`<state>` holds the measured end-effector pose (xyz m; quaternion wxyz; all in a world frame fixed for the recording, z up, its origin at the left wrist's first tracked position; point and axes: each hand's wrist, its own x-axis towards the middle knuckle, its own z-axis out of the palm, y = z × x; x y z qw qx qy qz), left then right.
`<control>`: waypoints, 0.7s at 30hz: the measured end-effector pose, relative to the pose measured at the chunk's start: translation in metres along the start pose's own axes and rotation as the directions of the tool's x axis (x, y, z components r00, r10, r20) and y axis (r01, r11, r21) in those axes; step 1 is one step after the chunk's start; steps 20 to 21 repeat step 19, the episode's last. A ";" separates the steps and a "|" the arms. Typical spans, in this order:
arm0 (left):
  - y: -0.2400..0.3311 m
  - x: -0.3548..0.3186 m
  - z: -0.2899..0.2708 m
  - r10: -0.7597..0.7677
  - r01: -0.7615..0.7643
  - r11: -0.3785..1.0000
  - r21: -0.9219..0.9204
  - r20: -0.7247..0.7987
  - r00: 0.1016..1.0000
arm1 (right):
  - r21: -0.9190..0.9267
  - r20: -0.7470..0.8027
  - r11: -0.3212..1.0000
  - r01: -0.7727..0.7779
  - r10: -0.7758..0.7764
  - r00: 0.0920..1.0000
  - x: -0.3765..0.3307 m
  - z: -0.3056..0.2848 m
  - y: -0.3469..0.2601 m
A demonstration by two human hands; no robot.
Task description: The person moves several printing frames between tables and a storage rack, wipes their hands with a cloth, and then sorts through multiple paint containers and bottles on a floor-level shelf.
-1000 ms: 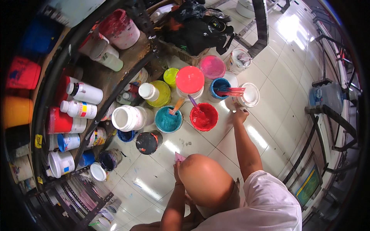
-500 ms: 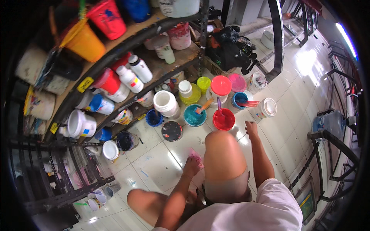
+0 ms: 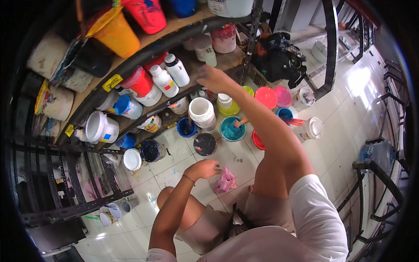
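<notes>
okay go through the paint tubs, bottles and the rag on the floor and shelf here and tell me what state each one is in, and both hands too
teal paint tub: open, stick standing in it
black tub: open
white bucket: upright, open
pink-lidded tubs: closed
white bottles: upright, capped, on the shelf
pink rag: crumpled on the floor
left hand: empty, beside the rag
right hand: raised to the shelf, holding nothing

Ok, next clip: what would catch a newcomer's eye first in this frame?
Probably the cluster of open paint tubs on the white tiled floor, in teal, pink, red and yellow, just in front of the squatting person. Next, the right hand stretched up toward the cluttered shelf of bottles and buckets. The left hand hangs low beside a crumpled pink rag on the floor.
</notes>
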<state>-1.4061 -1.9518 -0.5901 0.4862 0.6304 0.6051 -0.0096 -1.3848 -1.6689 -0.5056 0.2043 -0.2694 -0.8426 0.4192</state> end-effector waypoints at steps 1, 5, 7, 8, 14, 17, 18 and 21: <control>0.003 -0.006 -0.001 -0.034 0.035 0.999 -0.012 0.009 0.999 | -0.040 -0.067 0.999 0.024 -0.027 0.997 0.013 0.013 0.008; 0.007 -0.034 0.000 -0.108 0.104 0.993 -0.060 -0.064 0.992 | 0.075 -0.021 0.997 0.023 -0.021 1.000 0.034 0.033 0.024; -0.008 -0.060 0.009 -0.161 0.145 0.983 -0.113 -0.142 0.977 | 0.084 -0.042 0.982 -0.167 0.171 0.984 0.027 0.023 0.010; -0.018 -0.072 0.016 -0.195 0.170 0.974 -0.151 -0.175 0.965 | 0.034 -0.211 0.983 -0.179 0.182 0.960 0.027 0.021 0.012; -0.031 -0.151 0.019 -0.453 0.359 0.871 -0.335 -0.268 0.850 | -0.088 -0.484 0.995 -0.036 -0.011 0.875 0.069 -0.015 0.064; -0.037 -0.185 0.036 -0.588 0.412 0.762 -0.500 -0.267 0.764 | 0.061 -0.370 0.997 0.040 -0.014 0.929 0.080 -0.014 0.073; -0.038 -0.197 0.045 -0.633 0.420 0.712 -0.562 -0.255 0.731 | 0.094 -0.321 0.996 -0.009 0.039 0.946 0.081 -0.014 0.071; -0.046 -0.209 0.060 -0.673 0.419 0.653 -0.631 -0.230 0.703 | 0.126 -0.265 0.990 -0.057 0.089 0.960 0.082 -0.014 0.066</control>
